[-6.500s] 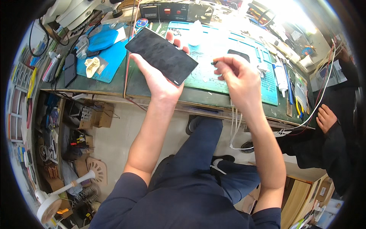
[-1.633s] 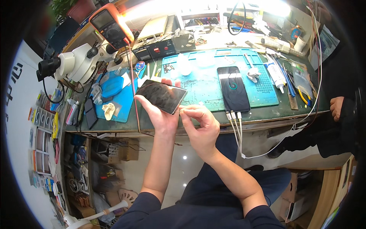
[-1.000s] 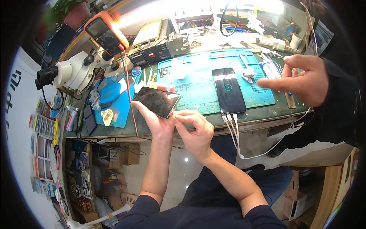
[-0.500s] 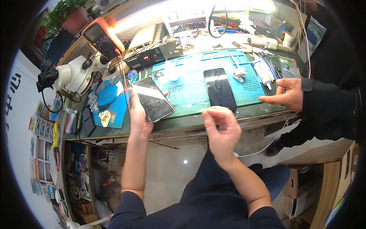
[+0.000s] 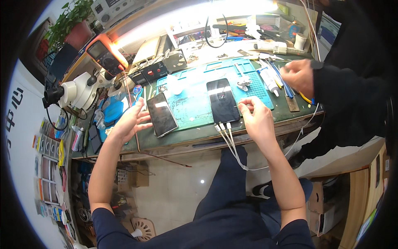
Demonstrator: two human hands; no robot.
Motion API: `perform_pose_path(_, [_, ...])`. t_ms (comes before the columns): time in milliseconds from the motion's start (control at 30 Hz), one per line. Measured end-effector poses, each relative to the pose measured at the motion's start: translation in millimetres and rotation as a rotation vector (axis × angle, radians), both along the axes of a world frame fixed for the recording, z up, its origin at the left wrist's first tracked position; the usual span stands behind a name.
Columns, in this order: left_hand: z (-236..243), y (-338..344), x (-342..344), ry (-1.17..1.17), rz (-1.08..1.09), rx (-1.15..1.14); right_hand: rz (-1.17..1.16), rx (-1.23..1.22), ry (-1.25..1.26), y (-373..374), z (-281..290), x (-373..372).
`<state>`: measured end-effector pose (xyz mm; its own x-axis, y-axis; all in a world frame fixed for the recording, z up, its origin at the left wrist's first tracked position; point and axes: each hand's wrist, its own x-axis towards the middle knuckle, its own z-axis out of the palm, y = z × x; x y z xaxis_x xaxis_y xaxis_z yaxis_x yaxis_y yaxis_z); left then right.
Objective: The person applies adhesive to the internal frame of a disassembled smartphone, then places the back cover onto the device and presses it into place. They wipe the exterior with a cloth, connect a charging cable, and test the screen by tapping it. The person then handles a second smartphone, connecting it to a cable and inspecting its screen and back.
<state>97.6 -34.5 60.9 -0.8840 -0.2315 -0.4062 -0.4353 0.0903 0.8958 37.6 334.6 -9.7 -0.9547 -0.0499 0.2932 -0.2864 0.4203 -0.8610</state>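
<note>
My left hand (image 5: 132, 122) is open with fingers spread, just left of a dark smartphone (image 5: 162, 116) lying on the bench. Its fingertips come close to that phone's left edge; I cannot tell if they touch. My right hand (image 5: 258, 117) pinches a small, thin, light-coloured thing (image 5: 236, 106) too small to name. It is beside the lower right edge of a second black smartphone (image 5: 224, 101), which lies screen up on the teal repair mat (image 5: 191, 99). White cable plugs (image 5: 229, 125) are at this phone's bottom edge; whether one is plugged in is unclear.
Another person's hand (image 5: 299, 76) reaches in at the right, over a white tube (image 5: 269, 81) and hand tools. A microscope (image 5: 76, 85) and an orange multimeter (image 5: 105, 56) stand at the left. A black power box (image 5: 153, 71) sits behind the mat.
My left hand has let go of the first phone, which now lies on the bench, and moved left. My right hand has moved to the second phone's right side. The other person's hand has drawn back.
</note>
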Motion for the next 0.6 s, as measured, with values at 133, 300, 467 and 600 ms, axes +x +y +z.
perform_pose_path(133, [10.8, -0.1, 6.1, -0.038, -0.025, -0.079, 0.097, -0.116, -0.142, 9.4, -4.3, -14.6])
perform_pose_path(300, [-0.1, 70.9, 3.0, 0.158, -0.222, 0.004, 0.209, -0.222, -0.317, 9.5, -1.5, -19.3])
perform_pose_path(467, [-12.0, 147.6, -42.5, 0.041, -0.196, 0.194, 0.216, -0.323, -0.344, 4.5, -1.1, -20.1])
perform_pose_path(600, [-10.9, 158.9, -62.8, -0.065, -0.158, 0.200, 0.289, -0.374, -0.496, 2.9, 8.3, -23.8])
